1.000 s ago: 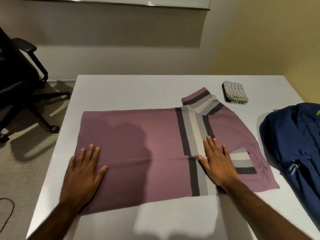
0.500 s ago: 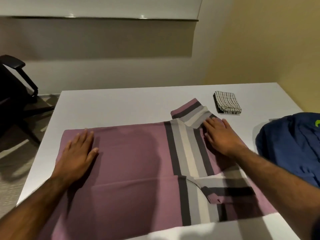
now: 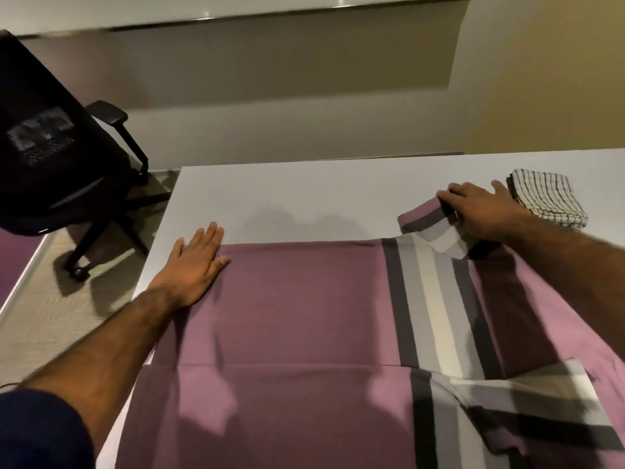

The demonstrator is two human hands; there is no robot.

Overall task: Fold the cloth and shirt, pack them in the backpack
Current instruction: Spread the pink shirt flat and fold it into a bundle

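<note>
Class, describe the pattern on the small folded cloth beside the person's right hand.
The folded cloth is white with dark grid checks, shown in the head view.

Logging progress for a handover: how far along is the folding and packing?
Done: the checked cloth sits folded, far right on the table. In hand: the purple striped shirt lies spread with its near edge folded over; the left hand presses flat on its far corner, the right hand is on the far sleeve, grip unclear. Left: finishing the shirt's folds and packing both; no backpack shows in this view.
</note>
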